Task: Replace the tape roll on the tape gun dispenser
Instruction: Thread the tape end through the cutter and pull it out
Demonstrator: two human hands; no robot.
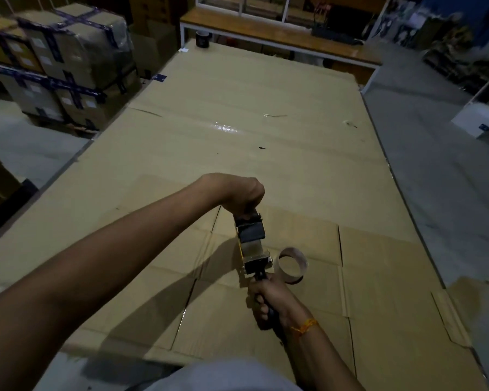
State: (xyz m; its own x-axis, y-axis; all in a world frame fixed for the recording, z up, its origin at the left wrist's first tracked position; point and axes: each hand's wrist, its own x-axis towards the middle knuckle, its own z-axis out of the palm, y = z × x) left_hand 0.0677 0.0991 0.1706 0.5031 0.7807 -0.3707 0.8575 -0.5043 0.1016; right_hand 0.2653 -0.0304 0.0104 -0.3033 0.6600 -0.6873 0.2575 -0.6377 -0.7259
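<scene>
The tape gun dispenser (253, 245) is held above the flattened cardboard, with a dark tape roll (251, 232) seated in its frame. My right hand (270, 301) grips the black handle at the near end. At the far end my left hand (242, 194) is closed over the top of the dispenser, fingers curled down onto it. An empty cardboard tape core (292, 265) lies on the cardboard just right of the gun, clear of both hands.
Large flattened cardboard sheets (237, 131) cover the floor ahead. Another dark tape roll (203, 39) stands at the far edge. Taped boxes (65, 66) are stacked at the left, and a wooden bench (280, 38) runs along the back.
</scene>
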